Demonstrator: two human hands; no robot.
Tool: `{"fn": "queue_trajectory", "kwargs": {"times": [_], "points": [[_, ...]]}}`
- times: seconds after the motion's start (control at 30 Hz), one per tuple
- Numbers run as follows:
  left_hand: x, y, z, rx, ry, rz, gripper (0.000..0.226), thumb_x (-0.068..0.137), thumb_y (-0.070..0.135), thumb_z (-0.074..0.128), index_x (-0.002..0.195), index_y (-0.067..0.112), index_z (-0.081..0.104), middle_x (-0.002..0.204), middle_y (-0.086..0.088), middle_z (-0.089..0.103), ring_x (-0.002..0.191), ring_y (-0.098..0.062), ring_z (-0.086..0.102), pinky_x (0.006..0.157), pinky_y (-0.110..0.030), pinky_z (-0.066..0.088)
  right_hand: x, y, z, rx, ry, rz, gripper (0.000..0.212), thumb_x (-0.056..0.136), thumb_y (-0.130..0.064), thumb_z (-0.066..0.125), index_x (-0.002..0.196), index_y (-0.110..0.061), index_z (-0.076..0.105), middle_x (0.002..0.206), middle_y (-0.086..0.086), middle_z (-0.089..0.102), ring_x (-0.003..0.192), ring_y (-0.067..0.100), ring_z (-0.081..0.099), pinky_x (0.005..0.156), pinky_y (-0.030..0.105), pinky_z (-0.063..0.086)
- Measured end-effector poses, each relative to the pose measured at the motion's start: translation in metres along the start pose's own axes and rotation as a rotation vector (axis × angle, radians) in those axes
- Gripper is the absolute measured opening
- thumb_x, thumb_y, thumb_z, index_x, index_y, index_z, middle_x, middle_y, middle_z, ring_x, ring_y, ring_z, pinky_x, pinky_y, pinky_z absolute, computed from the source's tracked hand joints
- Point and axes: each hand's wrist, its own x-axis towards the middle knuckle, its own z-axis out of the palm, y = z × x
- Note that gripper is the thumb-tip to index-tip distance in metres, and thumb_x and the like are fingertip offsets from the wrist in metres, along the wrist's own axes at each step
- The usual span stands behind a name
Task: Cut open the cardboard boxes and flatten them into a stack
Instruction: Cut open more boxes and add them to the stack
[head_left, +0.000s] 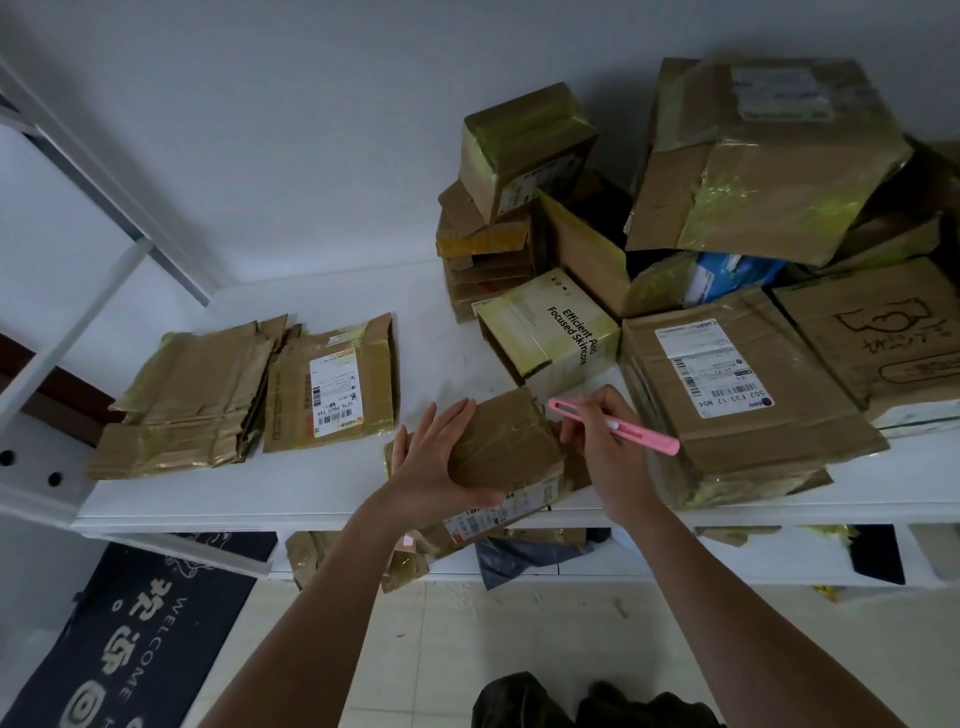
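A: Where did we find the small taped box (506, 441)?
B: At the front edge of the white shelf (322, 488), under our left hand (434, 457), fingers straight, thumb hooked round its near side.
A: And our right hand (597, 441)?
B: Curled round the pink cutter (613, 426), just beside the box. Flattened cardboard (244, 395) lay left; piled boxes (753, 156) right

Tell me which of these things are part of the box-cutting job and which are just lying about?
Part of the job:
small taped box, held by the left hand
pink cutter in the right hand
flattened cardboard
piled boxes

Lying about:
welcome mat
dark bag under the shelf
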Motion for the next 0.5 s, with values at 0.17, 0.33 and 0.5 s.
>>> {"fn": "queue_trajectory", "kwargs": {"times": [0.17, 0.33, 0.5], "points": [[0.003, 0.000, 0.001, 0.014, 0.006, -0.011, 0.113, 0.075, 0.053, 0.077, 0.155, 0.035, 0.000, 0.163, 0.015, -0.002, 0.149, -0.009, -0.017, 0.116, -0.042, -0.021, 0.003, -0.012, -0.007, -0.066, -0.089, -0.003, 0.045, 0.100, -0.008, 0.049, 0.066, -0.036, 0.055, 0.058, -0.004, 0.056, 0.057, 0.012, 0.055, 0.062, 0.025, 0.049], [0.003, -0.002, 0.002, 0.025, 0.009, -0.016, 0.114, 0.075, 0.055, 0.076, 0.155, 0.035, -0.002, 0.163, 0.016, -0.003, 0.149, -0.008, -0.017, 0.115, -0.040, -0.022, -0.010, -0.015, -0.014, -0.105, -0.100, -0.013, 0.032, 0.100, -0.006, 0.048, 0.072, -0.021, 0.052, 0.060, 0.000, 0.058, 0.060, 0.018, 0.058, 0.071, 0.052, 0.055], [0.003, -0.003, 0.003, 0.019, -0.001, -0.016, 0.115, 0.075, 0.055, 0.077, 0.155, 0.036, -0.003, 0.163, 0.016, -0.003, 0.148, -0.008, -0.017, 0.114, -0.039, -0.022, -0.020, -0.019, -0.018, -0.124, -0.099, -0.031, 0.028, 0.099, 0.000, 0.047, 0.074, -0.012, 0.049, 0.062, 0.002, 0.060, 0.058, 0.017, 0.057, 0.063, 0.051, 0.051]]}}
